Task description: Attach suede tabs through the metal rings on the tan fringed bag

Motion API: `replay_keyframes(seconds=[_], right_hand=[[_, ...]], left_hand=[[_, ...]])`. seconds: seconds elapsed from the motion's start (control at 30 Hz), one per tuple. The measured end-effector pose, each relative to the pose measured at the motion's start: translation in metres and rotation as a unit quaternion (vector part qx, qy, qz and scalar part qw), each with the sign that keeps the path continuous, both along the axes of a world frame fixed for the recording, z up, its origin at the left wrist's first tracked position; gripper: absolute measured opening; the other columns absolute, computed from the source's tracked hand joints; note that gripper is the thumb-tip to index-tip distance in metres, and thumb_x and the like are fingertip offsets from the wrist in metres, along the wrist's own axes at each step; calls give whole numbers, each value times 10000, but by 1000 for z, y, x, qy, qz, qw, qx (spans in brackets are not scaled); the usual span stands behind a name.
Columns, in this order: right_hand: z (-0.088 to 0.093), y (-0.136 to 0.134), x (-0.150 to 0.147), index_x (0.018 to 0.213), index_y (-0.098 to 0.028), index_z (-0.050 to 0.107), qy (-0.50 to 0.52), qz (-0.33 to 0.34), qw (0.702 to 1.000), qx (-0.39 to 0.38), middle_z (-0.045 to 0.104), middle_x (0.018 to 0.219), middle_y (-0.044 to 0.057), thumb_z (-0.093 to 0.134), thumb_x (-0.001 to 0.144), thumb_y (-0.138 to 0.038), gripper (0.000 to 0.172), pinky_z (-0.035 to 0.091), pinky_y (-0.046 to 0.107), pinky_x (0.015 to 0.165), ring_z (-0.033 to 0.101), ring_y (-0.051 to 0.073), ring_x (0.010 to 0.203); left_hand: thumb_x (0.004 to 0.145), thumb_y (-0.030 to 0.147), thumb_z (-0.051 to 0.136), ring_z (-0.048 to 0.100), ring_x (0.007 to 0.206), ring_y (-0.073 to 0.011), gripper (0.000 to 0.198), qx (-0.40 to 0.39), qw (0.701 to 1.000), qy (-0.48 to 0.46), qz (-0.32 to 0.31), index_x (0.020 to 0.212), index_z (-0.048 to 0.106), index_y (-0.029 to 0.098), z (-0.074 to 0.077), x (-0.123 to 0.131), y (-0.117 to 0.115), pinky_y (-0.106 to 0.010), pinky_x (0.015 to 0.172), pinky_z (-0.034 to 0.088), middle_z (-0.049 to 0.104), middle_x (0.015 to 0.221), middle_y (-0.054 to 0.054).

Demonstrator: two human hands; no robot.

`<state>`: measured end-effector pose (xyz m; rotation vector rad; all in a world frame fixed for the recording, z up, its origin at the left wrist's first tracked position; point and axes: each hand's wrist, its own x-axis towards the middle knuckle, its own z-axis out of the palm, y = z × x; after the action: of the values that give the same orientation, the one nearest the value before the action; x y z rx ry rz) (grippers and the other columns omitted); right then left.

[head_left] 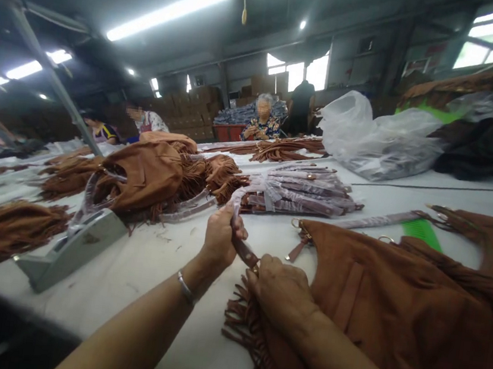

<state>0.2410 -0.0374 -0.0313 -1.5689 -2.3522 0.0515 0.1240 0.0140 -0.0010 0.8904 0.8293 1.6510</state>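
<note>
**A:** The strap (pixel 245 251) sits between your two hands, just above the near middle of the table (pixel 150 268). Its bare brown end runs down and to the right from one fist to the other.

**B:** Your left hand (pixel 221 236) is closed into a fist around it. The plastic-wrapped part comes up out of the top of that fist.

**A:** Your right hand (pixel 281 287) is knuckles-up, with the fingers curled tight over the strap's lower end. That is where it meets the corner of the brown fringed bag (pixel 391 322). Your fingertips are tucked under, so I cannot tell exactly how they pinch.

**B:** The bag lies flat under your right forearm and spreads off to the right. Its fringe hangs toward you over the table's near edge. There is a thin bracelet (pixel 185 289) on your left wrist.

**A:** Just beyond your left hand lies a bundle of wrapped straps (pixel 300 188). To its left is a heap of brown bags (pixel 149 175), their handles in clear plastic.

**B:** A grey tape dispenser (pixel 72 247) stands near your left, and a loose pile of fringe (pixel 2 229) is beside it. A green sheet (pixel 422 233) shows past the bag.

**A:** Farther back, clear plastic sacks (pixel 369 137) rest on the table. Other people (pixel 261 120) are at its far end, well away from your hands.
</note>
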Motion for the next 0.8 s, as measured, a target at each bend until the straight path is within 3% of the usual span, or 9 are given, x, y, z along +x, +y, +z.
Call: replay_keyframes(seconds=[0.13, 0.33, 0.43, 0.5, 0.6, 0.67, 0.73, 0.8], right_hand=[[3, -1, -1, 863, -119, 542, -10, 28, 999, 15, 616, 823, 105, 415, 869, -356, 268, 425, 280, 605, 613, 221, 736], [0, -7, -1, 901, -129, 547, -2, 157, 986, 48, 605, 847, 90, 479, 835, -307, 202, 387, 260, 597, 585, 199, 731], [-1, -4, 4, 859, -147, 560, 86, 183, 979, 20, 609, 790, 58, 528, 806, -414, 274, 372, 247, 599, 568, 169, 698], [-1, 4, 7, 790, -160, 563, 199, 155, 968, -23, 597, 711, 30, 473, 817, -513, 364, 368, 237, 581, 553, 145, 651], [-1, 23, 13, 751, -160, 552, 408, 57, 904, -117, 573, 659, 24, 333, 856, -540, 451, 373, 221, 495, 523, 116, 547], [-1, 33, 18, 751, -154, 544, 489, -3, 855, -172, 567, 662, 29, 367, 836, -500, 398, 362, 213, 424, 489, 102, 474], [4, 36, 24, 726, -149, 556, 487, 9, 844, -225, 567, 654, 35, 412, 814, -478, 369, 354, 210, 405, 472, 97, 454], [14, 28, 31, 703, -146, 593, 437, 95, 847, -286, 584, 656, 49, 404, 823, -492, 413, 379, 215, 456, 500, 109, 507]], left_hand=[[833, 269, 504, 267, 298, -28, 184, -57, 997, -37, -36, 711, 415, 164, 4, -13, 12, -155, 353, 213, 318, 423, 98], [877, 252, 430, 216, 265, -22, 239, -92, 972, 1, -217, 667, 443, 139, 3, -13, 24, -163, 334, 181, 296, 380, 90], [881, 270, 431, 214, 261, -25, 254, -68, 963, 32, -259, 670, 462, 132, 8, -14, 23, -164, 329, 186, 295, 369, 87], [877, 283, 444, 215, 264, -23, 254, -49, 960, 40, -271, 676, 466, 130, 13, -18, 20, -162, 333, 206, 294, 371, 90], [867, 281, 463, 219, 264, -21, 247, -47, 963, 54, -261, 667, 449, 134, 23, -26, 12, -155, 338, 229, 293, 379, 93], [859, 266, 470, 238, 263, -25, 234, -52, 970, 71, -226, 665, 438, 140, 32, -28, 7, -150, 330, 230, 308, 386, 90], [848, 232, 473, 279, 275, -35, 206, -51, 980, 90, -171, 667, 433, 142, 42, -28, 3, -148, 322, 238, 346, 402, 76], [839, 194, 462, 321, 297, -46, 172, -48, 988, 98, -111, 677, 434, 143, 52, -27, -2, -150, 319, 258, 387, 422, 59]])
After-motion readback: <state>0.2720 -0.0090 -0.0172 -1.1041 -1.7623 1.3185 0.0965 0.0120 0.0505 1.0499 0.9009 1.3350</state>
